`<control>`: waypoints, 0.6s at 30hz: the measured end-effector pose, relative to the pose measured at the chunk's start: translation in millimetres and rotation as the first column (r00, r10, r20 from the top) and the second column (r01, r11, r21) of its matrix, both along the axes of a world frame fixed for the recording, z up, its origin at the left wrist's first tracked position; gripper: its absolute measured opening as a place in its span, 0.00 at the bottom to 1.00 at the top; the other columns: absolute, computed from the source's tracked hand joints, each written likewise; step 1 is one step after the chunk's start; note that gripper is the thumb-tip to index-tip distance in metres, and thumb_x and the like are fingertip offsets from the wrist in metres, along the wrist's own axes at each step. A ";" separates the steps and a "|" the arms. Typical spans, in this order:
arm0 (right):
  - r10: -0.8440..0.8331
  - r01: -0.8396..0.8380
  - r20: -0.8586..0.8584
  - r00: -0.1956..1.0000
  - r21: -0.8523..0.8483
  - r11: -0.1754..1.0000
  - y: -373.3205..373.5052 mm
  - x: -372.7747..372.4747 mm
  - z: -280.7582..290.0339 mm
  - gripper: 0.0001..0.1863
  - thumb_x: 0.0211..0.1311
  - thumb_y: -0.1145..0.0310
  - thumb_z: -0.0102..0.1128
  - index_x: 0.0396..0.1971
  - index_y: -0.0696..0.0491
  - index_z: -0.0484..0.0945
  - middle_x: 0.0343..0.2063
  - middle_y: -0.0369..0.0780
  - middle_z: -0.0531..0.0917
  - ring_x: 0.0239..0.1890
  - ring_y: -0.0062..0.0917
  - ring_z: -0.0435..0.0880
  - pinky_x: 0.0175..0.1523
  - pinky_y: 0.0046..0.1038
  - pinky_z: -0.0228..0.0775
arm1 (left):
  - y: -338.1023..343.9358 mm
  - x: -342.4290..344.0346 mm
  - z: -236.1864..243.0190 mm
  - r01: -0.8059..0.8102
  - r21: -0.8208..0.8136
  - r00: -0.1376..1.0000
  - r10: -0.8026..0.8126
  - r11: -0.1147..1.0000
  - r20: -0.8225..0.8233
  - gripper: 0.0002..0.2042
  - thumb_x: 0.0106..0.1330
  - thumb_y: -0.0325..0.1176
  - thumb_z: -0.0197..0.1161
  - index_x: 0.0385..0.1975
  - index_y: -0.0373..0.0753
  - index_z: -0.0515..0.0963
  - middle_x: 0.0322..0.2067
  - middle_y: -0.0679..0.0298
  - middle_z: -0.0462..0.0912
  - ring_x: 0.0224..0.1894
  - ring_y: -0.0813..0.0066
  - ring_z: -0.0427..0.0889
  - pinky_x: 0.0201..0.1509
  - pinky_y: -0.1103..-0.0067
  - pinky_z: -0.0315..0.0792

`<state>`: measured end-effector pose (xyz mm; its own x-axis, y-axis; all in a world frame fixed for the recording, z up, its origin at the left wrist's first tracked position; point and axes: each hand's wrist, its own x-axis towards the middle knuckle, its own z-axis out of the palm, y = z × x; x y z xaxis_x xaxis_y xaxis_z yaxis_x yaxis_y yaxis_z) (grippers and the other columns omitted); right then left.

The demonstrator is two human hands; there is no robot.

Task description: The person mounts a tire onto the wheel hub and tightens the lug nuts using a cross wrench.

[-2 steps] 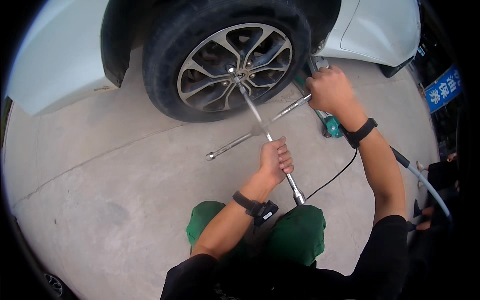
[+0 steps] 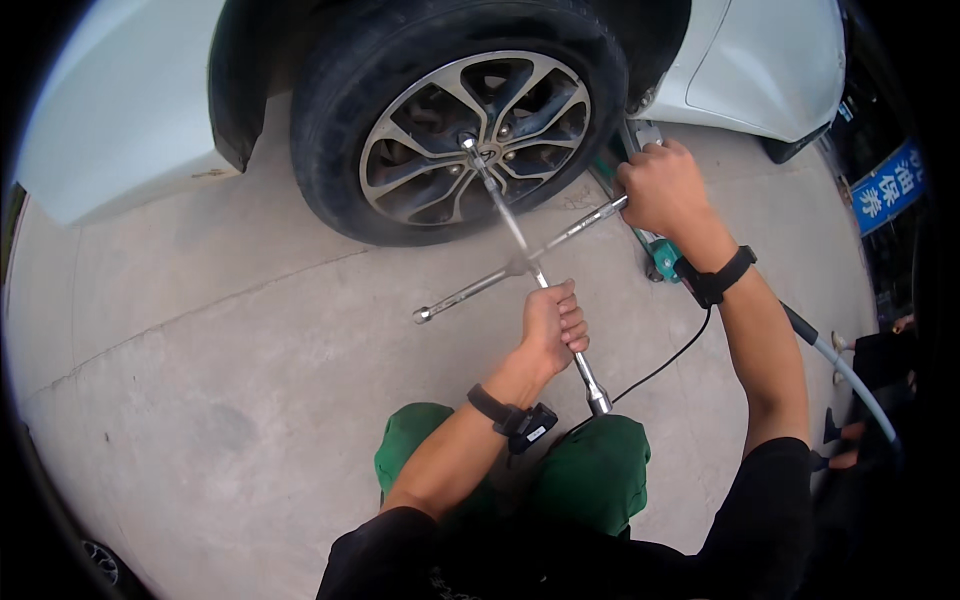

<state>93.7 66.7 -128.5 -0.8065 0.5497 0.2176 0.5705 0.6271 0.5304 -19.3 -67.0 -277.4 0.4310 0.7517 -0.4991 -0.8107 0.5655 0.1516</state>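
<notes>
A chrome four-way lug wrench [image 2: 470, 291] spans from the car wheel [image 2: 410, 197] toward my knees. Its far socket sits over a lug nut position left of the hub centre. My left hand [image 2: 556, 326] is closed round the near shaft, between the cross joint and the socket end by my knee. My right hand [image 2: 664, 184] is closed over the upper right arm's end, hiding the tip. The lower left arm points out free over the concrete. Several lug nuts show round the hub of the silver and black alloy rim.
The white car body [image 2: 130, 100] arches over the tyre. Behind my right wrist stands a green floor jack [image 2: 664, 258] with a long grey handle [image 2: 858, 375]. A black cable runs from my right wristband. Other people's feet and a blue sign [image 2: 886, 188] are at the right edge.
The view has shifted slightly, moving the wheel a little right and down in the picture. Both hands keep their hold on the lug wrench, which looks nearly unmoved.
</notes>
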 end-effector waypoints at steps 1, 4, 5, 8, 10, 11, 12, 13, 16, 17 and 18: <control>-0.032 0.032 0.022 0.999 -0.016 0.999 1.9 1.1 0.6 0.02 0.33 0.69 0.59 0.11 0.51 0.78 0.16 0.37 0.79 0.28 0.30 0.80 0.37 0.30 0.68 | 2.3 1.2 0.2 0.009 -0.003 1.000 -0.009 1.000 -0.002 0.21 0.68 0.42 0.48 0.11 0.51 0.54 0.09 0.76 0.48 0.11 0.81 0.48 0.16 0.80 0.47; -0.040 0.055 0.155 0.987 -0.095 0.994 3.0 -5.0 4.0 0.03 0.34 0.68 0.59 0.12 0.50 0.79 0.17 0.36 0.79 0.28 0.30 0.80 0.37 0.30 0.69 | 0.1 -4.2 -2.0 -0.004 0.003 1.000 0.004 1.000 -0.013 0.21 0.68 0.41 0.48 0.11 0.51 0.54 0.09 0.76 0.48 0.11 0.81 0.48 0.16 0.80 0.48; -0.020 0.032 0.143 0.990 -0.080 0.996 2.6 -4.3 1.6 0.03 0.34 0.68 0.60 0.12 0.50 0.79 0.17 0.36 0.79 0.28 0.30 0.80 0.37 0.31 0.69 | -0.7 -4.2 -4.5 -0.001 -0.005 1.000 0.000 1.000 -0.013 0.21 0.68 0.41 0.48 0.11 0.51 0.54 0.09 0.76 0.48 0.11 0.81 0.48 0.16 0.80 0.48; 0.070 -0.069 0.077 0.995 -0.025 0.997 6.8 0.2 -11.1 0.04 0.33 0.66 0.61 0.12 0.49 0.79 0.16 0.35 0.78 0.27 0.29 0.79 0.35 0.30 0.68 | -3.9 -4.7 -6.4 0.008 -0.030 1.000 -0.008 1.000 -0.010 0.21 0.68 0.41 0.49 0.11 0.51 0.54 0.09 0.76 0.48 0.11 0.81 0.49 0.17 0.80 0.48; 0.099 -0.099 -0.019 0.995 0.031 0.995 4.4 0.7 -15.7 0.04 0.30 0.66 0.62 0.12 0.48 0.78 0.15 0.33 0.78 0.26 0.27 0.78 0.33 0.29 0.67 | -7.6 -9.5 -6.1 -0.001 -0.046 1.000 0.001 0.999 -0.006 0.21 0.67 0.41 0.49 0.11 0.51 0.54 0.09 0.76 0.48 0.11 0.81 0.49 0.17 0.80 0.48; 0.099 -0.095 -0.059 0.993 0.070 0.993 2.8 6.6 -14.8 0.04 0.29 0.66 0.63 0.11 0.47 0.78 0.15 0.32 0.77 0.25 0.27 0.78 0.33 0.29 0.66 | -6.4 -6.1 -2.6 -0.005 -0.059 1.000 0.003 0.998 -0.025 0.21 0.67 0.41 0.50 0.11 0.51 0.54 0.09 0.76 0.48 0.11 0.81 0.49 0.17 0.80 0.48; 0.147 -0.123 -0.152 0.977 0.162 0.979 7.5 14.1 -24.5 0.05 0.26 0.66 0.64 0.11 0.46 0.78 0.13 0.31 0.75 0.23 0.24 0.76 0.30 0.27 0.64 | -5.3 -0.9 0.2 -0.008 -0.072 0.999 0.005 0.997 -0.045 0.20 0.67 0.41 0.50 0.11 0.51 0.54 0.09 0.76 0.49 0.11 0.82 0.49 0.17 0.80 0.48; 0.139 -0.117 -0.187 0.973 0.123 0.985 8.5 15.9 -42.8 0.05 0.25 0.66 0.64 0.11 0.46 0.78 0.13 0.31 0.75 0.22 0.24 0.76 0.30 0.27 0.64 | -6.7 2.2 -1.0 -0.011 -0.083 0.998 0.006 0.997 -0.064 0.20 0.67 0.40 0.50 0.11 0.51 0.54 0.10 0.76 0.49 0.11 0.82 0.49 0.17 0.80 0.48; 0.129 -0.111 -0.250 0.960 0.087 0.990 19.9 27.4 -45.4 0.05 0.26 0.65 0.63 0.10 0.47 0.77 0.12 0.32 0.75 0.21 0.26 0.76 0.28 0.26 0.64 | 0.5 2.8 2.7 -0.022 -0.067 0.994 0.015 0.997 -0.107 0.20 0.67 0.40 0.50 0.12 0.52 0.54 0.10 0.76 0.49 0.12 0.82 0.49 0.17 0.80 0.48; 0.148 -0.144 -0.238 0.960 0.035 0.989 20.6 20.1 -43.9 0.05 0.27 0.65 0.62 0.09 0.49 0.77 0.12 0.33 0.75 0.21 0.26 0.76 0.29 0.28 0.65 | -3.4 1.5 -1.5 -0.043 -0.074 0.993 0.034 0.996 -0.115 0.20 0.67 0.40 0.50 0.12 0.52 0.54 0.10 0.76 0.49 0.12 0.82 0.49 0.17 0.80 0.47; 0.138 -0.137 -0.224 0.965 0.022 0.990 21.2 20.3 -45.8 0.05 0.28 0.65 0.62 0.09 0.49 0.77 0.12 0.34 0.75 0.22 0.27 0.77 0.29 0.29 0.65 | -0.9 0.9 -3.2 -0.064 -0.044 0.990 0.058 0.997 -0.127 0.21 0.67 0.41 0.50 0.11 0.52 0.53 0.10 0.76 0.49 0.11 0.81 0.48 0.17 0.80 0.46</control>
